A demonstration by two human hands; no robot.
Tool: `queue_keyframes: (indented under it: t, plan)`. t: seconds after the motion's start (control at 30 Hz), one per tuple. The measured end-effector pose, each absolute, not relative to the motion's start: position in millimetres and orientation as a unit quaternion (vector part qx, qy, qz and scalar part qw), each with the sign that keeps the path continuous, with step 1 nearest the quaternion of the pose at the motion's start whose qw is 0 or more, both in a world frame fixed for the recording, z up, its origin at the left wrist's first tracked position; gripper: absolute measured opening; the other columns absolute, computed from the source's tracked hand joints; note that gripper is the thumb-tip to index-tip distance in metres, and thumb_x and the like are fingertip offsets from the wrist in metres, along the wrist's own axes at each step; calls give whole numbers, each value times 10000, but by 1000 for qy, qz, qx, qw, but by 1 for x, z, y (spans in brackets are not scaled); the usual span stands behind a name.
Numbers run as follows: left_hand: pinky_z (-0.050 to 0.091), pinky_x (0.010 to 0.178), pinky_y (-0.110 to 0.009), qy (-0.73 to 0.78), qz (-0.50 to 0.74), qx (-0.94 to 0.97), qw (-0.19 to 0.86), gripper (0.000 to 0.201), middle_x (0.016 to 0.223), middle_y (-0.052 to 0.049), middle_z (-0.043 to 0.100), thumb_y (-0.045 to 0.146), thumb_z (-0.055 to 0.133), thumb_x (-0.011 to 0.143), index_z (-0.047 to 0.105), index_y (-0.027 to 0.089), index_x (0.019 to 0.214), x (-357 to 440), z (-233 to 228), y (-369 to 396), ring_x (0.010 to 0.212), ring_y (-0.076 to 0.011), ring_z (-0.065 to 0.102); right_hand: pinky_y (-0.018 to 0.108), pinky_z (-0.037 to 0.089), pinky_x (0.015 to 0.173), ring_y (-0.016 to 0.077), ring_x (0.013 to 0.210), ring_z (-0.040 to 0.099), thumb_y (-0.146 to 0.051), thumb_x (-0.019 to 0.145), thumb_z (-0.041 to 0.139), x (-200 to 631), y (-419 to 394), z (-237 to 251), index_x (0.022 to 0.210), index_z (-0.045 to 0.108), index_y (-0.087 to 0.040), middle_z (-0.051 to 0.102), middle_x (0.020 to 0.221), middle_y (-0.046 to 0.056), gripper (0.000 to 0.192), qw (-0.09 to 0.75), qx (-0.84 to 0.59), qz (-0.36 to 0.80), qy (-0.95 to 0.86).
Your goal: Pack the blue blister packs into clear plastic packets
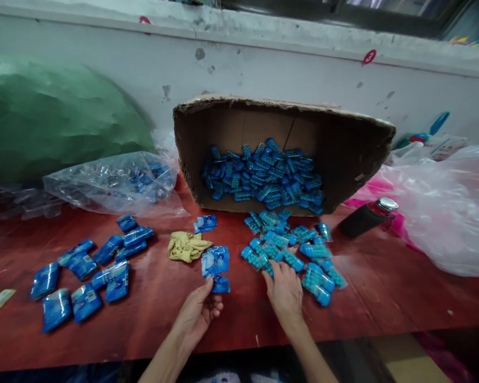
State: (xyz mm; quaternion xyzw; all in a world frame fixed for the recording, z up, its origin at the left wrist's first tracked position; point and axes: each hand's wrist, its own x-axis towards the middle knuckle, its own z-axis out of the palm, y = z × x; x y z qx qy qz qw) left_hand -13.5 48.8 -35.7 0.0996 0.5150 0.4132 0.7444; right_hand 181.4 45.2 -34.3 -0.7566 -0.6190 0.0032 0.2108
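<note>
Left hand [197,314] pinching blue sachet stack [215,266], stack standing upright just above fingertips. Right hand [284,291] lying palm-down, fingers spread, touching loose blue pill packets [291,247] fanning away toward tipped cardboard box [343,143]; right hand nearer.

Only two forearms and two hands of the person show, coming up from the near edge of the scene. The left hand [197,314] and the right hand [285,292] are both bare, with no gloves, rings or bracelets to be seen. The wrists carry no watch or band. The forearms are uncovered as far as they show, with no sleeve or cuff in view. The fingernails look short and plain.
</note>
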Motion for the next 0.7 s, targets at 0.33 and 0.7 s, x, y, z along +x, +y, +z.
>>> queue_keyframes:
  t: [0.33,0.7]
  plan:
    - [420,356,-165,531,424,41,733,138,479,-17,581,241,570,743,520,129,679,-8,-27,52,393,-92,540,302,446,657,194,753,549,-254,701,585,161,46,-33,945,535,-198,578,865,33,255,459,-621,385,-505]
    - [439,378,-176,512,464,46,722,103,468,-7,562,223,545,760,525,133,712,-10,-28,54,414,-101,550,242,434,593,164,700,541,-240,666,618,139,31,-14,958,591,-210,594,783,-1,295,485,-562,477,-470]
